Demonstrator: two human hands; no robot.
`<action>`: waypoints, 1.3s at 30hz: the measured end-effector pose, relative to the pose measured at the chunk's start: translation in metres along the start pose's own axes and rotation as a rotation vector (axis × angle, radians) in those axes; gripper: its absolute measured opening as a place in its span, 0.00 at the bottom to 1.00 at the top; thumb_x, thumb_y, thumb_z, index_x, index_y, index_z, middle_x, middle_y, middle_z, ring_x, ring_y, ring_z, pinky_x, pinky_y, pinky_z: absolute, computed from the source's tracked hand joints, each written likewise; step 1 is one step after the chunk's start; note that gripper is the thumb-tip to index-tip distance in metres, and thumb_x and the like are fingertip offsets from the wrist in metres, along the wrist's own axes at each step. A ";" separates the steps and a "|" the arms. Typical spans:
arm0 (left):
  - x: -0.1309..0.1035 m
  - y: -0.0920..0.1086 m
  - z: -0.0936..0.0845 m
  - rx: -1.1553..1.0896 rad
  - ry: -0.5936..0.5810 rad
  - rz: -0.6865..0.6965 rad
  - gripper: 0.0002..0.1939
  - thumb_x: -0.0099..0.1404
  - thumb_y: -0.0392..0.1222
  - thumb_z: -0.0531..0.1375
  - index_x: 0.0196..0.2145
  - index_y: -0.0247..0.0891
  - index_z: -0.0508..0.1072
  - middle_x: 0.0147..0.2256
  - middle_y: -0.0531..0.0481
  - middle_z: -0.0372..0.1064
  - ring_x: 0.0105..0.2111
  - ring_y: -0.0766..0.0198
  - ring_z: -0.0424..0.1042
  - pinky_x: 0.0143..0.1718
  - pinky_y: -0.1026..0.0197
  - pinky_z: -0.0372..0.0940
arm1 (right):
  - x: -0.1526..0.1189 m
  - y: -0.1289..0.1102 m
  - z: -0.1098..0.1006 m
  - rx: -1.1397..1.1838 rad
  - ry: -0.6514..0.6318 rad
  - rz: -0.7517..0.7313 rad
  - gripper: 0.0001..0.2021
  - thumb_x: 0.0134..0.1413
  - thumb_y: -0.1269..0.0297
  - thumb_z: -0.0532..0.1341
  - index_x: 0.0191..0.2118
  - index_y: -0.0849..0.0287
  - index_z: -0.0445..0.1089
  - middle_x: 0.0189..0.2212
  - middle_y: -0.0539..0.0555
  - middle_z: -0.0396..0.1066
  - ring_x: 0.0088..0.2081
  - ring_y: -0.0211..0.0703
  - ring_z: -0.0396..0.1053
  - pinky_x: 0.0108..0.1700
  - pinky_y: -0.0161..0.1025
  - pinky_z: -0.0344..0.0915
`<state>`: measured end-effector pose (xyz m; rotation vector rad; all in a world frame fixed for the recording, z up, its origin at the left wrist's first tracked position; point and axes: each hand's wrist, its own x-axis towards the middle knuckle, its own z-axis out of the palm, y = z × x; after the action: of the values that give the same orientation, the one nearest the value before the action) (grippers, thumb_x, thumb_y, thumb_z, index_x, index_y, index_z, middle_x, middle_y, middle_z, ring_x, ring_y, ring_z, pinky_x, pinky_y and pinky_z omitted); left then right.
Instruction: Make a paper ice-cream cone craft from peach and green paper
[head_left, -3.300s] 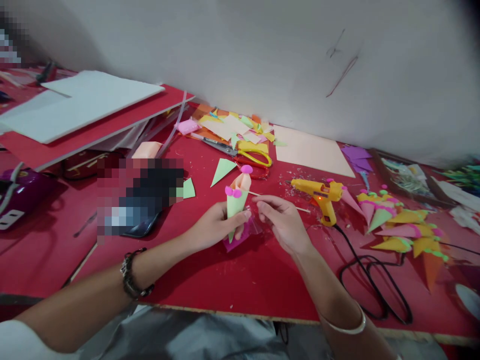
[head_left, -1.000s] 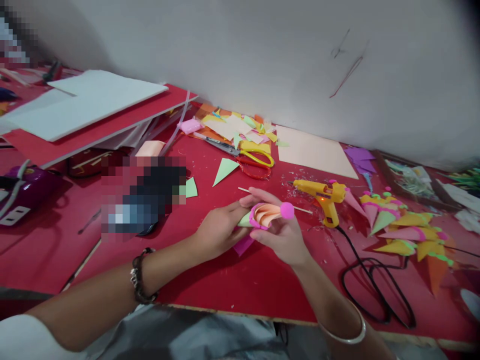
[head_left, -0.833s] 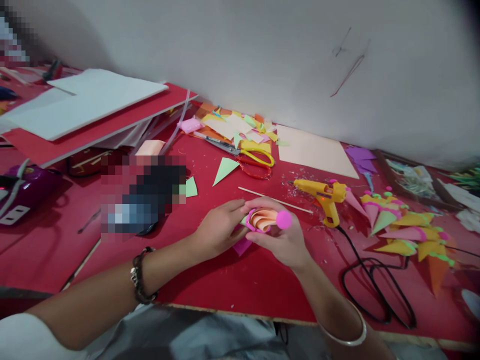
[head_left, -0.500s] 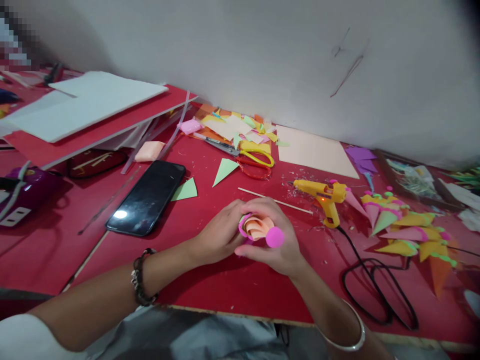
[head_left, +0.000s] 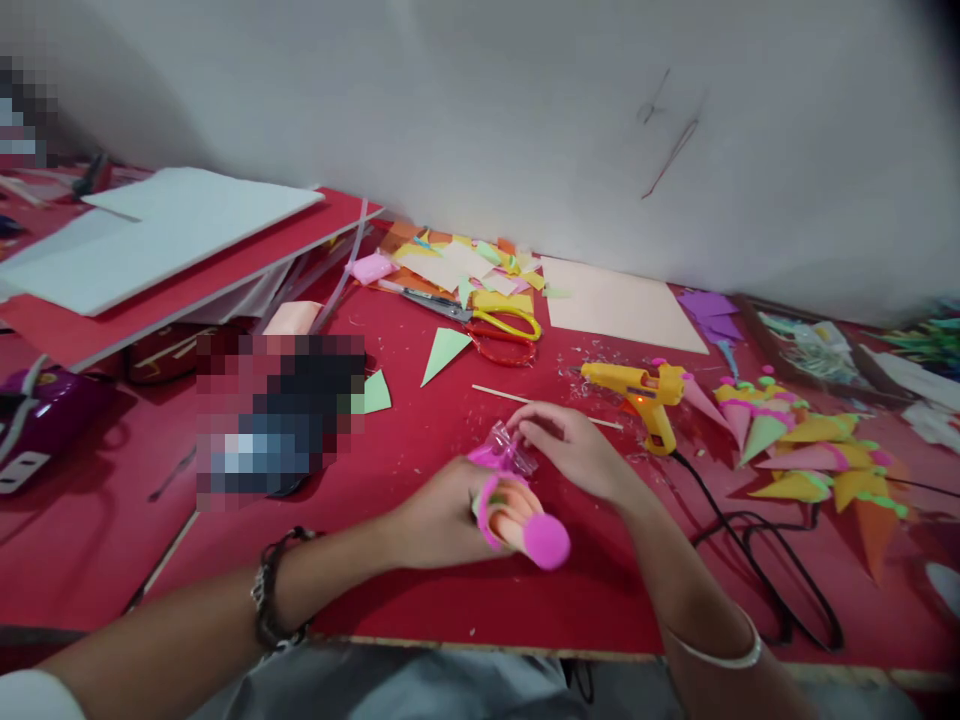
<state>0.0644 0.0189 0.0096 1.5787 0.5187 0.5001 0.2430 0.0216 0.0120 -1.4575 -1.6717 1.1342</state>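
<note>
My left hand (head_left: 442, 515) is wrapped round a rolled paper piece (head_left: 510, 515) with peach layers, a pink rim and a round pink disc at its end. Behind that hand, a shiny pink strip or wrapper (head_left: 504, 450) sticks up. My right hand (head_left: 574, 450) is just to its right, fingers curved toward the shiny strip; whether they touch it is hard to tell. A thin stick (head_left: 525, 400) lies beyond the hands, and a yellow glue gun (head_left: 645, 395) rests to the right.
Scissors (head_left: 487, 325), green paper pieces (head_left: 445, 352) and a paper scrap pile (head_left: 465, 265) lie further back. Finished-looking paper cones (head_left: 825, 455) and a black cable (head_left: 750, 540) are at the right. White boards (head_left: 150, 240) stand raised at the left, near a blurred-out dark object (head_left: 292, 410).
My right hand has let go of the rolled paper piece and moved right and away from it. My left hand has lowered slightly with the piece, and the shiny pink strip now shows.
</note>
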 end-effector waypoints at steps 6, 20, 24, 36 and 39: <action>0.001 -0.002 -0.003 0.228 -0.118 0.152 0.05 0.55 0.38 0.56 0.25 0.34 0.68 0.23 0.53 0.66 0.23 0.71 0.62 0.24 0.71 0.55 | -0.002 -0.004 0.000 -0.049 -0.060 -0.001 0.09 0.49 0.68 0.55 0.38 0.59 0.66 0.33 0.52 0.69 0.32 0.37 0.65 0.35 0.36 0.62; 0.005 -0.006 -0.030 0.252 -0.099 0.049 0.09 0.52 0.34 0.54 0.19 0.35 0.55 0.19 0.59 0.49 0.20 0.75 0.49 0.21 0.72 0.48 | 0.000 -0.001 0.014 0.171 0.000 -0.046 0.11 0.55 0.64 0.50 0.35 0.58 0.69 0.31 0.51 0.69 0.34 0.37 0.65 0.38 0.36 0.62; 0.005 -0.004 -0.030 0.213 -0.135 0.046 0.08 0.52 0.33 0.53 0.20 0.35 0.55 0.20 0.58 0.49 0.21 0.74 0.49 0.21 0.71 0.48 | -0.001 0.000 0.014 0.134 -0.025 -0.053 0.06 0.49 0.66 0.56 0.34 0.59 0.68 0.33 0.52 0.68 0.35 0.38 0.66 0.38 0.37 0.62; 0.005 -0.011 -0.030 0.183 0.068 -0.120 0.03 0.52 0.35 0.53 0.24 0.34 0.61 0.21 0.57 0.53 0.21 0.73 0.53 0.22 0.71 0.53 | -0.001 0.009 0.012 -0.283 -0.053 -0.220 0.08 0.46 0.63 0.60 0.35 0.56 0.71 0.36 0.52 0.64 0.35 0.41 0.63 0.35 0.36 0.59; 0.006 -0.012 -0.030 0.164 0.083 -0.159 0.03 0.53 0.36 0.52 0.25 0.34 0.62 0.21 0.57 0.53 0.22 0.73 0.54 0.22 0.71 0.53 | -0.002 0.009 0.015 -0.286 -0.059 -0.193 0.08 0.46 0.62 0.60 0.35 0.57 0.70 0.34 0.52 0.64 0.34 0.40 0.62 0.33 0.35 0.57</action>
<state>0.0507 0.0474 0.0001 1.6608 0.7580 0.4112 0.2336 0.0168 -0.0025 -1.4035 -2.0336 0.8673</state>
